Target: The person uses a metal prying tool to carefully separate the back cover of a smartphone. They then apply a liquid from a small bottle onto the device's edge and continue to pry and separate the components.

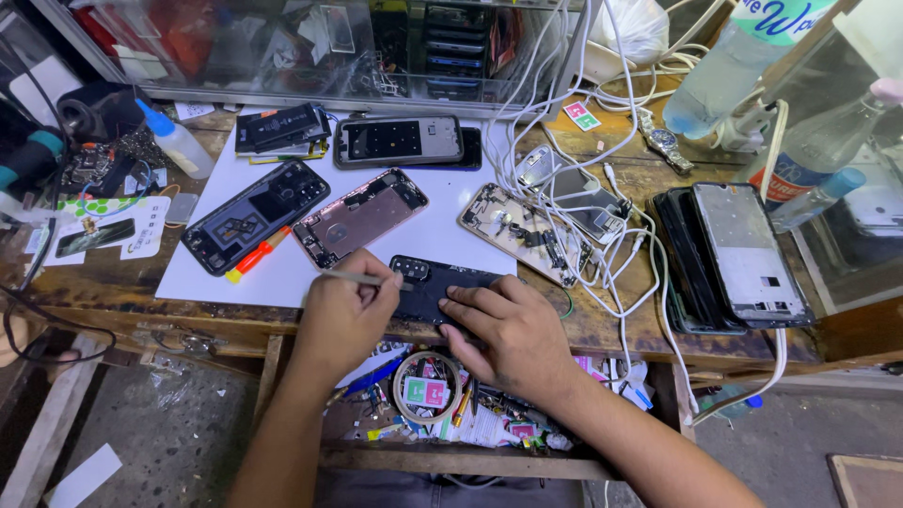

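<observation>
Both hands work at the bench's front edge: my right hand [503, 334] lies flat, pinning the black phone [437, 287], while my left hand [343, 315] pinches a thin tool [356, 277]. I should keep the tip shallow, pressure steady.

My worn wooden worktop [658, 329] stands on a speckled grey floor [179, 423]. Behind the worktop is a glass cabinet [310, 47]; under it, an open drawer [451, 461]. Bright light falls from above.
</observation>
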